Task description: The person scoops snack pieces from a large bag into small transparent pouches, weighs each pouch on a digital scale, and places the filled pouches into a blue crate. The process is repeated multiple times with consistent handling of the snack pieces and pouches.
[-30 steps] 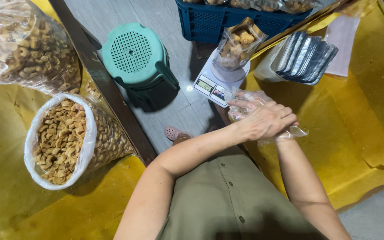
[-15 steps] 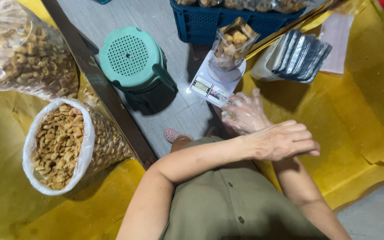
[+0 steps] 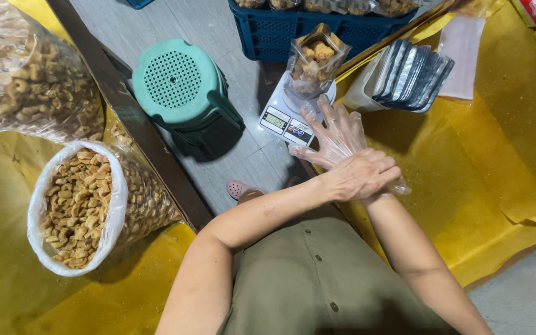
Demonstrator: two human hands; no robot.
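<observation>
Nearest the camera, the bare left hand (image 3: 361,177) crosses over the body and closes around the wrist of the right hand (image 3: 336,133), pinching the cuff of a clear plastic glove (image 3: 317,146) that covers the right hand; the right hand's fingers (image 3: 313,111) are spread wide and point away, with a ring showing through the film. The glove sits on that hand, wrinkled and loose at the cuff. It looks thin, light, limp and slippery, likely to tear if tugged hard, so the open cuff edge at the wrist seems the sound place to grip it. Just beyond the fingertips stands a small white kitchen scale (image 3: 293,115) on the grey floor, bearing an open clear pouch of fried snack pieces (image 3: 313,59); the spread fingers are very close to it and could knock the pouch over. To the right a stack of empty foil pouches (image 3: 410,74) leans on the yellow sheet (image 3: 497,161). To the left a green plastic stool (image 3: 178,87) stands beside a dark beam, and past it an open sack of golden snack pieces (image 3: 79,205) with a second, fuller bag (image 3: 26,74) behind. Farthest off, a blue crate (image 3: 268,34) holds filled packs.
</observation>
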